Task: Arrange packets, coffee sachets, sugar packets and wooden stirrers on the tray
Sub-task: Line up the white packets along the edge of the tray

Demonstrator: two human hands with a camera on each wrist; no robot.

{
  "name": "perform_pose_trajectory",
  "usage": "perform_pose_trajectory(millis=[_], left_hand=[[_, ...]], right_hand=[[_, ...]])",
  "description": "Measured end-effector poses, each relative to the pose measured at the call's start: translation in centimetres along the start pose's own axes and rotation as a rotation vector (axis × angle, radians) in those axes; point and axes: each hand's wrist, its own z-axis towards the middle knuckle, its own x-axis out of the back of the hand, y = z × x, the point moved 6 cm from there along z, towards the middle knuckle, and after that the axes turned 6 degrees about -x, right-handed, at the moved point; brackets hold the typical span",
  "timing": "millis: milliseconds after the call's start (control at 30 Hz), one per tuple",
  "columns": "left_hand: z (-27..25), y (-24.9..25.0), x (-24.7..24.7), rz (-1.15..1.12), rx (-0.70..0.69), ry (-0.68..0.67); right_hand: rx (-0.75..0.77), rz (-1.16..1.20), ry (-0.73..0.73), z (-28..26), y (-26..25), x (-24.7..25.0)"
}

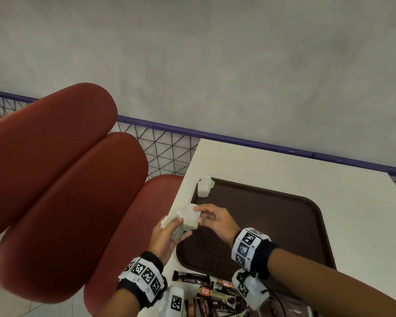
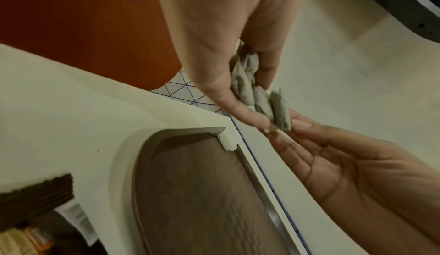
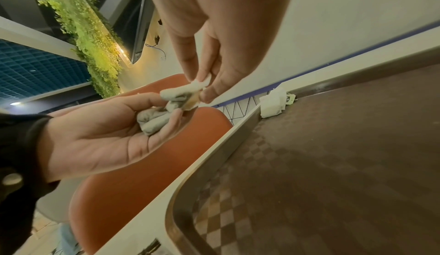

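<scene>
- Left hand (image 1: 164,240): a bunch of white packets (image 1: 188,221) is gripped in curled fingers.
- Right hand (image 1: 215,219): one packet's end is pinched.
- Another packet (image 1: 203,188) lies at the tray's (image 1: 284,225) 11 o'clock corner.

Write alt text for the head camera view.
Over a dark brown tray's left edge, the left hand holds a bunch of white packets while the right hand pinches one of them. Another white packet sits at the tray's far left corner; coffee sachets lie nearer the camera.
</scene>
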Motion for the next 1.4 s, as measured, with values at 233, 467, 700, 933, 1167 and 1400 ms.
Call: perform_pose_trajectory(millis=[233,467,700,933,1167,1400], left_hand=[[0.5,-0.5,0.4,0.046,-0.002,0.054],[1.0,-0.2,2.2,-0.026,0.012,0.101],[1.4,0.5,3.0,0.0,-0.009,0.046],[1.6,0.4,3.9,0.054,-0.04,0.041],[1.9,-0.1,4.0,0.057,-0.033,0.046],[1.7,-0.3,3.5,0.104,-0.029,0.059]], right_hand=[[-0.04,-0.007,0.116,0.4,0.7,1.0],[-0.092,-0.152,0.391,4.1,1.4,4.2],[-0.123,-0.24,0.432,9.1,2.2,4.4],[-0.154,-0.361,0.329,10.6,3.5,3.7],[-0.187,-0.342,0.351,8.7,4.2,4.6],[-0.3,-0.24,0.285,8.1,5.6,3.2]])
